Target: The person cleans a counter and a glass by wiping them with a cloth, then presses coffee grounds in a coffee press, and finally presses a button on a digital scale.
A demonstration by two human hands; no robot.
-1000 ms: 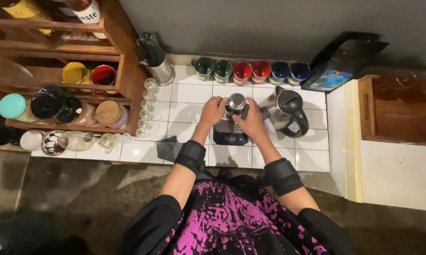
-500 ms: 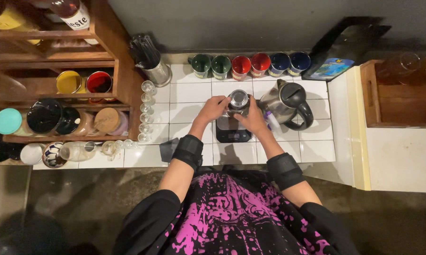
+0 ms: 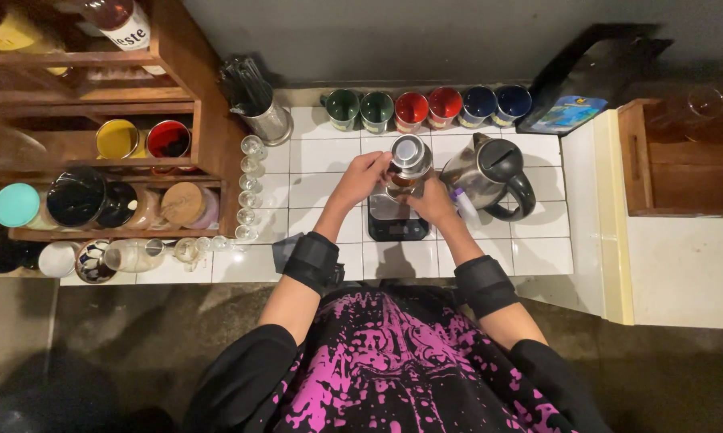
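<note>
Well to the left of the hands stands a wooden shelf (image 3: 193, 120) loaded with jars, lidded tins and bottles, and well to the right sits a wooden crate (image 3: 682, 160) on a white ledge. Under both hands runs a white tiled counter (image 3: 317, 192). Just right of the right hand stands a steel kettle (image 3: 482, 172) with a black lid and handle, its body touching or nearly touching that hand. Beyond the hands, against the wall, runs a row of mugs (image 3: 425, 107), green, red and blue. Up and to the left of the left hand is a steel cup (image 3: 261, 116) stuffed with dark utensils, and a line of small glasses (image 3: 249, 192) runs down the counter edge beside the shelf. Directly below the hands lies a black scale (image 3: 393, 220). Above it, between the hands, is a small metal canister (image 3: 409, 158), upright, its round top facing the camera. The left hand (image 3: 361, 178) closes its fingers round the canister's left side; the right hand (image 3: 431, 200) grips lower down on the right, fingers curled about something beneath the canister that cannot be made out. Both wrists wear black wraps.
</note>
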